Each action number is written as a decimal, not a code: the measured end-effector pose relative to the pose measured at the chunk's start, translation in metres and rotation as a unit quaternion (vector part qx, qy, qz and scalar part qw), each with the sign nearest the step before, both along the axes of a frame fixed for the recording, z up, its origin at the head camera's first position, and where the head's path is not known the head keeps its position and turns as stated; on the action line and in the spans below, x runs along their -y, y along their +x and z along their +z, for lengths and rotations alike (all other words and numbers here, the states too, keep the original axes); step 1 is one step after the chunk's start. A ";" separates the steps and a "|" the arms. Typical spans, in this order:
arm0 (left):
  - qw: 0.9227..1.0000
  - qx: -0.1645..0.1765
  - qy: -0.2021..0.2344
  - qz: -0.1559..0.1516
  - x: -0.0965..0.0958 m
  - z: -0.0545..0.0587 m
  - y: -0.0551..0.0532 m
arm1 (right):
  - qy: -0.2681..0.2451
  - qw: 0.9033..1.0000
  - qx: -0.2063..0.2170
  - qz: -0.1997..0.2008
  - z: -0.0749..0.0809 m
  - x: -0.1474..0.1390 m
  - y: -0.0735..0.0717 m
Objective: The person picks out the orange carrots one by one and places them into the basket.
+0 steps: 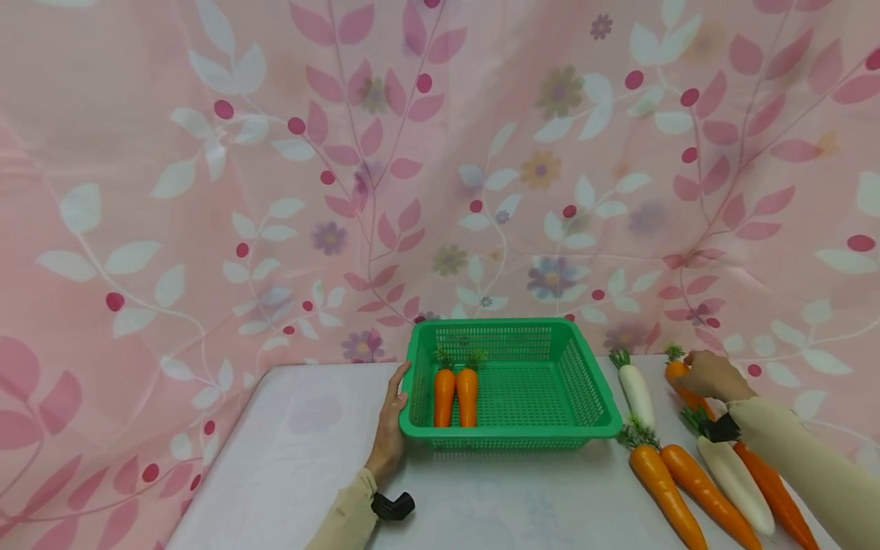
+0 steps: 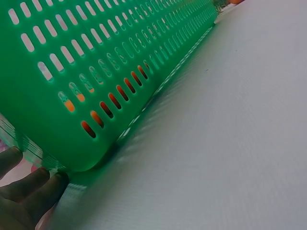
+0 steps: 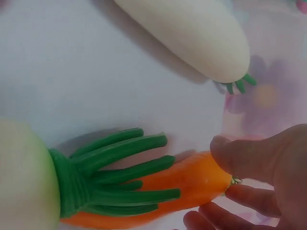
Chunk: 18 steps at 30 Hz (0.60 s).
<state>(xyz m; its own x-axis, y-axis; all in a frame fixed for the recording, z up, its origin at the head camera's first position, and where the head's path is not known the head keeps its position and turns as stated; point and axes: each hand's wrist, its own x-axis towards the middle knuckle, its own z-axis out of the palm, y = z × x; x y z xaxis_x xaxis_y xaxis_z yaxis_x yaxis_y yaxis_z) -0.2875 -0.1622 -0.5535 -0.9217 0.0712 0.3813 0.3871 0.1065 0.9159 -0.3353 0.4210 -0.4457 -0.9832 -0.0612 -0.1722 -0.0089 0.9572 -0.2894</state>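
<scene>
A green perforated basket (image 1: 509, 432) stands on the table with two orange carrots (image 1: 444, 397) lying side by side at its left end. My left hand (image 1: 390, 428) touches the basket's left end; in the left wrist view its fingers (image 2: 41, 189) lie fairly straight against the lower corner. At the far right, my right hand (image 1: 715, 376) pinches another carrot (image 3: 204, 175) near its leafy end, thumb on one side and fingers on the other. That carrot lies on the table, partly behind the green stalks of a white radish (image 3: 19, 177).
Right of the basket lies a white radish (image 1: 638, 393). Nearer me are two carrots (image 1: 663, 489), a second radish (image 1: 739, 485) and another carrot (image 1: 777, 493) under the right forearm. A pink floral cloth (image 1: 481, 153) hangs behind the white table (image 1: 296, 435).
</scene>
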 end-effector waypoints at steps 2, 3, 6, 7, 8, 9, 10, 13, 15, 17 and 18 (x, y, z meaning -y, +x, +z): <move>1.000 0.001 -0.001 0.000 0.000 0.001 0.000 | 0.000 1.000 0.001 -0.004 -0.003 0.000 0.000; 1.000 0.001 0.000 0.000 0.000 0.001 0.001 | 0.000 1.000 0.000 -0.005 -0.003 -0.001 0.000; 1.000 0.000 -0.001 0.002 0.000 0.002 0.001 | -0.002 1.000 -0.002 -0.010 -0.004 0.000 0.001; 1.000 -0.001 -0.002 0.003 0.000 0.002 0.001 | -0.003 1.000 -0.003 -0.013 -0.005 -0.001 0.000; 1.000 -0.001 -0.003 0.004 0.000 0.003 0.001 | -0.003 1.000 -0.003 -0.015 -0.006 -0.001 0.001; 1.000 -0.001 -0.003 0.005 0.000 0.003 0.001 | -0.004 1.000 -0.004 -0.018 -0.006 -0.001 0.001; 1.000 -0.001 -0.003 0.006 0.000 0.003 0.001 | -0.006 1.000 -0.004 -0.020 -0.007 -0.001 0.000; 1.000 -0.002 -0.002 0.006 -0.001 0.002 0.001 | -0.009 0.999 -0.007 -0.033 -0.009 -0.004 -0.001; 1.000 -0.001 0.000 0.006 -0.001 0.002 0.002 | -0.016 0.999 -0.006 -0.044 -0.012 -0.005 -0.002; 1.000 0.000 0.001 0.004 -0.001 0.002 0.002 | -0.022 0.998 -0.006 -0.052 -0.015 -0.007 -0.003; 1.000 0.000 0.000 0.004 -0.002 0.002 0.002 | -0.026 0.998 -0.005 -0.056 -0.017 -0.007 -0.003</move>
<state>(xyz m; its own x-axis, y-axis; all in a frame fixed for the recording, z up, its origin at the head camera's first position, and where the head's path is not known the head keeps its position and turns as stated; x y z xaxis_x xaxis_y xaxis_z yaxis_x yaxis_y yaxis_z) -0.2859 -0.1606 -0.5517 -0.9219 0.0635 0.3821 0.3870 0.1090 0.9156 -0.3386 0.4282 -0.4630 -0.9859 0.0412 -0.1622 0.0949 0.9362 -0.3386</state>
